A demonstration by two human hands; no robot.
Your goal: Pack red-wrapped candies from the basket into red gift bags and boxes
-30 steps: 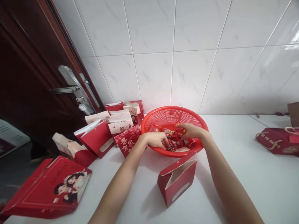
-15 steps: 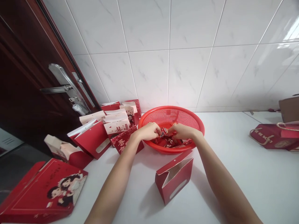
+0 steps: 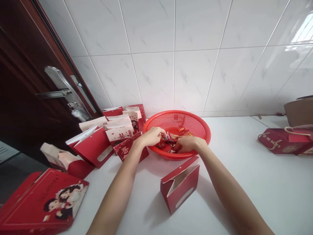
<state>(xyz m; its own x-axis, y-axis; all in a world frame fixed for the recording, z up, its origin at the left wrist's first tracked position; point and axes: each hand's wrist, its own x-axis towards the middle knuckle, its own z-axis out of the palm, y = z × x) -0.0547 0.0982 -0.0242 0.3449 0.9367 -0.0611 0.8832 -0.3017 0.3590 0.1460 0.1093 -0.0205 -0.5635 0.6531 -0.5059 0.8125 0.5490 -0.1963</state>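
A round red mesh basket (image 3: 176,114) stands against the wall with several small wrapped packets (image 3: 171,137) in it. Over its left side is my left hand (image 3: 153,135), fingers closed around a red wrapper whose outline is partly hidden. My right hand (image 3: 187,143) reaches into the right part of the basket, its fingers bent down among the packets; what they pinch, if anything, is too hidden to make out. In front of the basket, between my forearms, a red paper box (image 3: 181,187) stands upright with its top open.
Several red and cream gift boxes (image 3: 97,147) stand on the left, with a large red box (image 3: 44,202) nearer. Dark red boxes (image 3: 285,140) and a brown carton (image 3: 299,112) lie at the right. A dark door (image 3: 22,65) is on the left.
My right hand has moved lower and toward the front of the basket, uncovering packets behind it. My left hand stays at the left side. The whole view has shifted slightly.
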